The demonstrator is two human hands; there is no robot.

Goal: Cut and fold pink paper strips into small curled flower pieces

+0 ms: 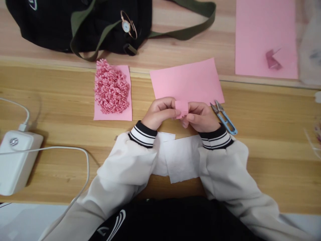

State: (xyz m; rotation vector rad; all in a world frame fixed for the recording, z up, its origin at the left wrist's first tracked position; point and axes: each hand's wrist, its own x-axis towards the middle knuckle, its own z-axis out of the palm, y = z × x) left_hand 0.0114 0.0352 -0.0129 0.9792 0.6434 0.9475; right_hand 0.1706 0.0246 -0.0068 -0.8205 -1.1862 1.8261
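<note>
At upper left we see a black bag with olive-green straps; at centre, solid pink paper and white cuffs striped black; at right, light-blue snips.

from my remote view i see the wooden table, a seam running across it, with the black bag and the large pink sheet on its far side and the middle pink sheet lying over the seam. nearer me i can make out the pink card, the blue snips at the right, the white papers by the near edge, and the white box and cable at the left.
</note>
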